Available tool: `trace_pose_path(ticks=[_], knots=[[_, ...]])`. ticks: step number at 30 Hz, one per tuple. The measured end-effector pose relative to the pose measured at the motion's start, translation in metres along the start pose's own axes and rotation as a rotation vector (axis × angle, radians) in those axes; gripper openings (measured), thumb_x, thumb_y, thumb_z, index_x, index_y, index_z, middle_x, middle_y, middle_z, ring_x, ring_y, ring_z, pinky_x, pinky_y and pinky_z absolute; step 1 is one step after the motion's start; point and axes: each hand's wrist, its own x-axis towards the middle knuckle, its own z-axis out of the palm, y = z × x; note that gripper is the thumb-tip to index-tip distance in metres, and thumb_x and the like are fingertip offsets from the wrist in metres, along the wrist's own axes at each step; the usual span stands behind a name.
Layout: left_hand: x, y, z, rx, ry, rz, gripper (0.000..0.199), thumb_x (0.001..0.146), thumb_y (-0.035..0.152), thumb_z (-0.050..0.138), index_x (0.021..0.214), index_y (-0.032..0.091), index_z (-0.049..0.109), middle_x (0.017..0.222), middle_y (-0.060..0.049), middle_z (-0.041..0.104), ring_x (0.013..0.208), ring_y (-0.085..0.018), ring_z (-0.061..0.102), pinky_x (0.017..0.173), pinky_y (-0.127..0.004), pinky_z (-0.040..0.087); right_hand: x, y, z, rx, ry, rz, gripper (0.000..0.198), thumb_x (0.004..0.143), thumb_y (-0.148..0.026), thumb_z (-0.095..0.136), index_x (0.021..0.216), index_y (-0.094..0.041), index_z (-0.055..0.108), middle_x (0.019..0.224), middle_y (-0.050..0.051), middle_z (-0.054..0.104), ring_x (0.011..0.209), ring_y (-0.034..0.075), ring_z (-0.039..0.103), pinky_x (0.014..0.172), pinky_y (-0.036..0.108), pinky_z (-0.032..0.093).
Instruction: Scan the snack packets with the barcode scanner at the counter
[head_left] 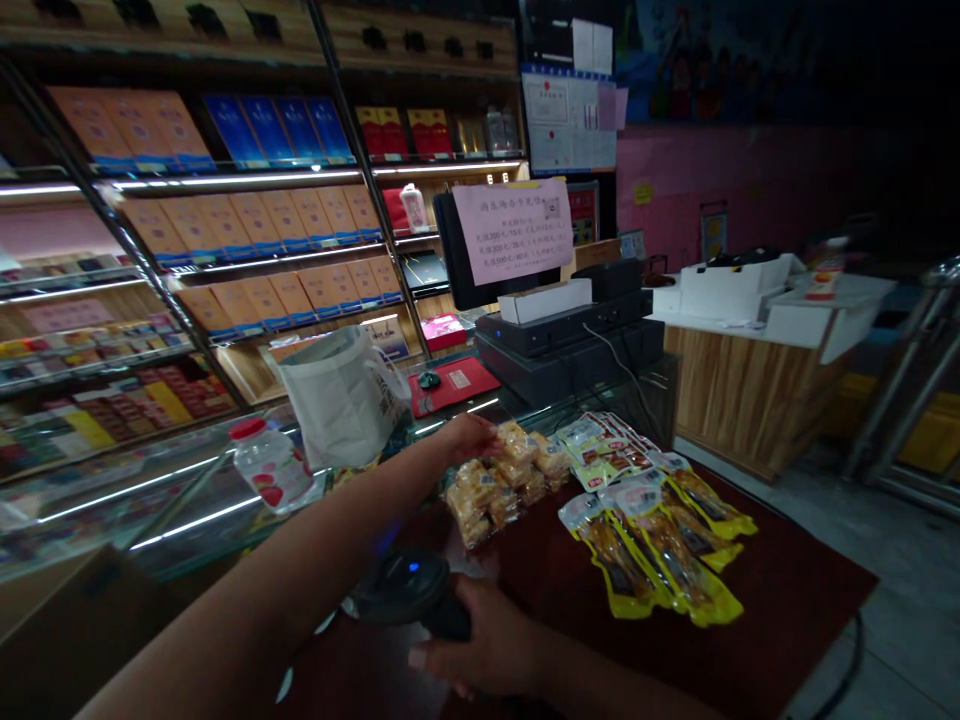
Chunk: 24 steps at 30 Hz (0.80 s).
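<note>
My left hand (474, 438) reaches across the dark red tabletop (525, 620), its fingers closed at the edge of a clear-wrapped snack pack (516, 442) in a small pile. Its fingertips are partly hidden and dim. Other golden-brown wrapped snack packs (480, 500) lie just below that hand. Lower in the view, my right hand (491, 635) grips a black barcode scanner (405, 585) by its handle; a blue light glows on its head. To the right of the pile are several yellow-edged vacuum-packed snacks (652, 545) and some green-and-white snack bags (604, 447).
A white bag (334, 395) and a red-lidded jar (270, 465) stand on the glass counter at left. Behind the packs sit a black cash drawer (570, 350), a monitor bearing a pink notice (514, 230) and a mouse (429, 380). A cardboard box (67, 640) occupies the lower left.
</note>
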Motion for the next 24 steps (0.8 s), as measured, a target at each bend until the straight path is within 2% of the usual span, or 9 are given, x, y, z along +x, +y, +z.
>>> trace_pose_path(ticks=[3, 6, 9, 12, 15, 16, 20, 22, 24], knots=[[-0.008, -0.001, -0.01, 0.025, 0.062, 0.044, 0.033, 0.095, 0.032, 0.062, 0.123, 0.016, 0.06, 0.12, -0.01, 0.064, 0.099, -0.021, 0.066, 0.082, -0.041, 0.058, 0.0, -0.004, -0.001, -0.043, 0.051, 0.006, 0.037, 0.075, -0.036, 0.075, 0.102, -0.018, 0.058, 0.053, -0.009, 0.052, 0.037, 0.01, 0.046, 0.033, 0.017, 0.036], [-0.031, -0.002, -0.031, 0.029, 0.142, 0.128, 0.026, 0.094, 0.029, 0.063, 0.114, 0.013, 0.063, 0.106, -0.007, 0.068, 0.085, -0.017, 0.067, 0.074, -0.034, 0.059, 0.0, -0.005, -0.005, -0.125, 0.127, 0.001, 0.032, 0.078, -0.037, 0.072, 0.099, -0.019, 0.056, 0.048, -0.011, 0.048, 0.036, 0.011, 0.044, 0.035, 0.019, 0.035], [-0.076, -0.007, -0.059, 0.031, 0.225, 0.24, 0.014, 0.085, 0.021, 0.073, 0.094, 0.012, 0.067, 0.077, -0.003, 0.068, 0.066, -0.014, 0.065, 0.064, -0.028, 0.057, -0.003, -0.009, -0.008, -0.254, 0.224, -0.009, 0.031, 0.079, -0.042, 0.073, 0.095, -0.02, 0.057, 0.051, -0.008, 0.052, 0.041, 0.013, 0.049, 0.041, 0.022, 0.038], [-0.14, -0.02, -0.095, 0.065, 0.295, 0.327, 0.019, 0.071, 0.02, 0.082, 0.085, 0.013, 0.071, 0.063, -0.001, 0.067, 0.058, -0.015, 0.065, 0.058, -0.026, 0.055, -0.009, -0.021, -0.009, -0.382, 0.305, -0.03, 0.033, 0.08, -0.046, 0.07, 0.097, -0.02, 0.059, 0.063, -0.001, 0.062, 0.058, 0.02, 0.06, 0.053, 0.028, 0.046], [-0.213, -0.037, -0.143, 0.158, 0.395, 0.363, 0.023, 0.065, 0.023, 0.084, 0.086, 0.014, 0.077, 0.061, -0.002, 0.07, 0.055, -0.016, 0.064, 0.052, -0.024, 0.052, -0.019, -0.038, -0.011, -0.476, 0.336, -0.063, 0.035, 0.08, -0.05, 0.066, 0.098, -0.02, 0.061, 0.079, 0.007, 0.07, 0.074, 0.028, 0.065, 0.066, 0.037, 0.05], [-0.237, -0.043, -0.163, 0.219, 0.459, 0.373, 0.021, 0.065, 0.022, 0.083, 0.084, 0.015, 0.078, 0.061, -0.002, 0.07, 0.055, -0.016, 0.064, 0.051, -0.023, 0.051, -0.023, -0.043, -0.014, -0.509, 0.345, -0.076, 0.038, 0.081, -0.049, 0.065, 0.105, -0.02, 0.062, 0.085, 0.008, 0.071, 0.078, 0.03, 0.066, 0.071, 0.039, 0.051], [-0.322, -0.068, -0.252, 0.388, 0.755, 0.326, 0.007, 0.065, 0.015, 0.078, 0.071, 0.019, 0.077, 0.058, 0.0, 0.069, 0.055, -0.014, 0.063, 0.052, -0.02, 0.047, -0.038, -0.04, -0.04, -0.74, 0.41, 0.035, 0.048, 0.077, -0.059, 0.063, 0.108, -0.023, 0.068, 0.082, 0.009, 0.075, 0.078, 0.036, 0.071, 0.063, 0.041, 0.054], [-0.354, -0.085, -0.294, 0.351, 0.83, 0.236, 0.01, 0.063, 0.01, 0.078, 0.06, 0.018, 0.073, 0.049, 0.001, 0.063, 0.046, -0.014, 0.058, 0.047, -0.02, 0.044, -0.043, -0.027, -0.054, -0.833, 0.42, 0.054, 0.049, 0.075, -0.064, 0.065, 0.109, -0.029, 0.071, 0.087, 0.012, 0.077, 0.081, 0.037, 0.072, 0.061, 0.042, 0.056], [-0.374, -0.105, -0.326, 0.304, 0.866, 0.144, 0.017, 0.062, 0.008, 0.08, 0.055, 0.017, 0.068, 0.043, 0.002, 0.058, 0.04, -0.013, 0.053, 0.044, -0.021, 0.042, -0.046, -0.014, -0.061, -0.933, 0.419, 0.014, 0.048, 0.076, -0.069, 0.064, 0.112, -0.039, 0.069, 0.088, 0.013, 0.075, 0.078, 0.035, 0.074, 0.053, 0.042, 0.056]])
